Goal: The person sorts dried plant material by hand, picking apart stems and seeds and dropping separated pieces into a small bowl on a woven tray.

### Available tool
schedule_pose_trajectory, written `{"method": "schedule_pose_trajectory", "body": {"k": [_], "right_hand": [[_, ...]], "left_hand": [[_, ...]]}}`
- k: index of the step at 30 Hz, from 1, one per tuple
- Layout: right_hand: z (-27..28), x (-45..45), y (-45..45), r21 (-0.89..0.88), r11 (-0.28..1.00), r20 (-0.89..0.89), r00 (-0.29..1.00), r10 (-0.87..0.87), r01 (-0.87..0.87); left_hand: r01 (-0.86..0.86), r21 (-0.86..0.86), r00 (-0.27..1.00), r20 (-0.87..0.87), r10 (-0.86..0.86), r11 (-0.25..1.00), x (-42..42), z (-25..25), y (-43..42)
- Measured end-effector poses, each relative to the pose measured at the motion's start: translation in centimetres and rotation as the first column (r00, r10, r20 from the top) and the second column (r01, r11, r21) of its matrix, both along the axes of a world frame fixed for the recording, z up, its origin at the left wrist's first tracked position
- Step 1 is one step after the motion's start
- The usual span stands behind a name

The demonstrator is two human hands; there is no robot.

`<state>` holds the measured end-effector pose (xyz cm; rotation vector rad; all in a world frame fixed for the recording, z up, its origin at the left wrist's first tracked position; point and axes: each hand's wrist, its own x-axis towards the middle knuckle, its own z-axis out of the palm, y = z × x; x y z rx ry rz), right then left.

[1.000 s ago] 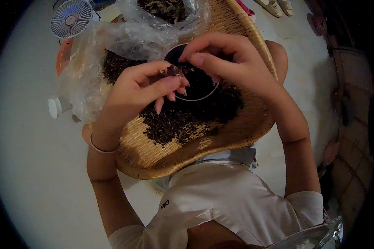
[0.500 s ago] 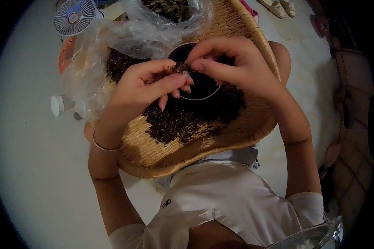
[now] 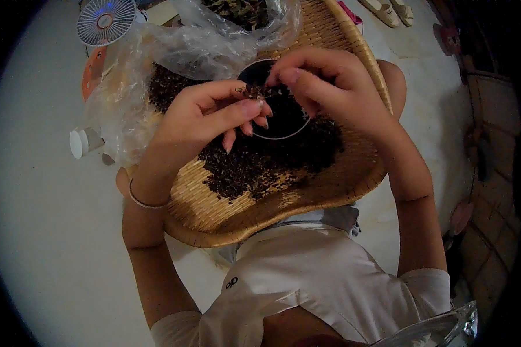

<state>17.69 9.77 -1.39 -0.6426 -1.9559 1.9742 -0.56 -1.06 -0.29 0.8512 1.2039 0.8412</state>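
Over a round container with a pale rim [image 3: 252, 72], my left hand [image 3: 214, 113] pinches a small clump of dark, dried plant bits [image 3: 255, 91] between thumb and forefinger. Its other fingers curl loosely below. My right hand [image 3: 330, 81] is just to the right of the clump, thumb and forefinger pressed together; whatever may be between them is too small to make out. Dark loose material fills the container's inside. Around it, dark crumbled bits [image 3: 237, 170] are spread on a woven basket tray [image 3: 191, 214] that rests on my lap.
A clear plastic bag [image 3: 197, 49] holding dried leaves [image 3: 243, 13] lies on the tray's far side. To the left are a small white fan [image 3: 105, 22], an orange item [image 3: 92, 75] and a white-capped jar [image 3: 85, 143]. Slippers [image 3: 382, 11] are on the floor at upper right.
My right hand has drawn a little away to the right from the clump, leaving a small gap. My left hand stays nearly in place, still pinching the clump.
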Motion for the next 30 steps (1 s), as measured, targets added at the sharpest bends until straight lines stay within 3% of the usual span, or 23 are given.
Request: {"method": "schedule_pose_trajectory", "body": {"k": [5, 7, 8, 10, 14, 16, 22, 29, 30], "right_hand": [[-0.4, -0.3, -0.1, -0.023, 0.999, 0.02, 0.999, -0.048, 0.049], [-1.0, -0.3, -0.1, -0.026, 0.999, -0.02, 0.999, -0.034, 0.034], [-1.2, -0.3, -0.1, -0.031, 0.999, -0.057, 0.998, -0.021, 0.019], [-0.9, -0.3, -0.1, -0.056, 0.998, -0.06, 0.998, -0.003, 0.0], [0.5, -0.3, 0.1, -0.194, 0.98, 0.035, 0.998, 0.051, -0.044], [0.4, -0.3, 0.2, -0.227, 0.972, 0.038, 0.997, 0.062, -0.052], [0.1, -0.3, 0.2, -0.301, 0.952, 0.037, 0.997, 0.064, -0.049], [0.3, -0.1, 0.3, -0.277, 0.961, 0.019, 1.0, 0.016, -0.01], [0.3, -0.1, 0.4, -0.272, 0.962, 0.02, 1.0, 0.018, -0.012]], "left_hand": [[-0.077, 0.022, 0.996, -0.046, 0.078, 0.997, 0.2, 0.0, -0.2], [-0.127, 0.238, 0.935, -0.296, 0.196, 0.963, 0.4, -0.2, -0.5], [-0.127, 0.241, 0.935, -0.296, 0.197, 0.962, 0.2, -0.3, -0.5], [0.081, 0.566, 0.752, -0.576, 0.322, 0.821, -0.1, -0.6, -0.3], [0.159, 0.643, 0.637, -0.646, 0.42, 0.749, 0.3, 0.0, -0.3], [0.276, 0.677, 0.546, -0.695, 0.469, 0.682, 0.2, -0.5, -0.2], [0.448, 0.603, 0.338, -0.798, 0.499, 0.66, 0.7, 0.3, -0.5], [0.308, 0.638, 0.47, -0.747, 0.47, 0.706, 1.1, 0.3, -0.7], [0.108, 0.596, 0.644, -0.652, 0.401, 0.796, 1.2, 0.6, -0.7]]}}
